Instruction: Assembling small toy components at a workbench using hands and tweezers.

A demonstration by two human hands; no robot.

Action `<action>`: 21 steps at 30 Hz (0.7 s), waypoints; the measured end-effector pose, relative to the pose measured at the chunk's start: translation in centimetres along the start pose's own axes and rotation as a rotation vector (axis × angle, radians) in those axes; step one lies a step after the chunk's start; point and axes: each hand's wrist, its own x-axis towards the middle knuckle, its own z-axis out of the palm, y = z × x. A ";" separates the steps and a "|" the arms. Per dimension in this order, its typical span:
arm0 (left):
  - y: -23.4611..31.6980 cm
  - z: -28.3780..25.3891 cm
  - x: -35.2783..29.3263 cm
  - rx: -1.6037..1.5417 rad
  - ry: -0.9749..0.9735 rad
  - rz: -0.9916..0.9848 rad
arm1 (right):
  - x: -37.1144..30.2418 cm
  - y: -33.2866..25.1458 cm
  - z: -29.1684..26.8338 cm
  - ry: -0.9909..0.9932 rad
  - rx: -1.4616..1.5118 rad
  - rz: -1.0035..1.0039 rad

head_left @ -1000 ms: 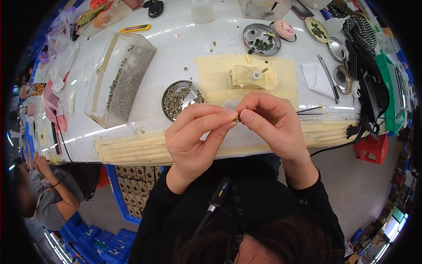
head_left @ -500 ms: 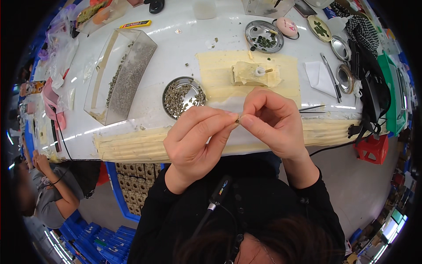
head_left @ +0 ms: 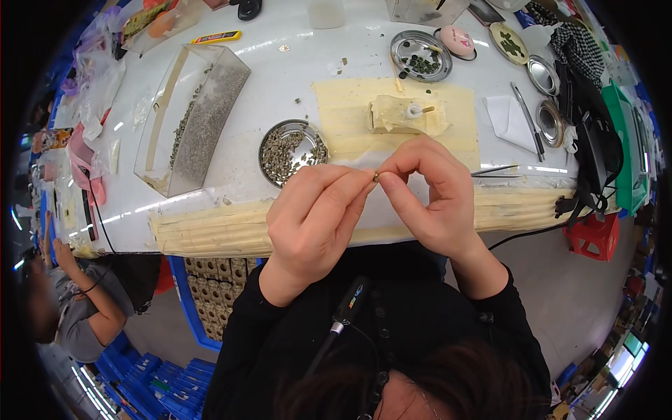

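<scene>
Near the frame's centre, the left hand (head_left: 308,213) and right hand (head_left: 435,199) share a tiny brass-coloured piece (head_left: 376,178), each grip closed around it, though uneven fingertip pressure could flick it onto the bench (head_left: 280,80).

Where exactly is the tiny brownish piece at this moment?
In the head view, the tiny brownish piece is slightly right of centre, where the left hand and right hand meet, nearer the person than the yellowish wrapped block.
</scene>
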 end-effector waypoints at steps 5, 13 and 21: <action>0.5 -0.4 0.4 0.044 -0.078 0.002 | -0.3 0.1 -0.8 -0.148 0.132 0.154; -0.1 -0.6 0.1 -0.211 -0.090 -0.088 | -0.5 0.1 -1.1 -0.201 0.573 0.471; -0.3 -0.2 -0.1 -0.150 -0.032 -0.026 | -1.0 -0.1 0.1 -0.011 0.222 0.154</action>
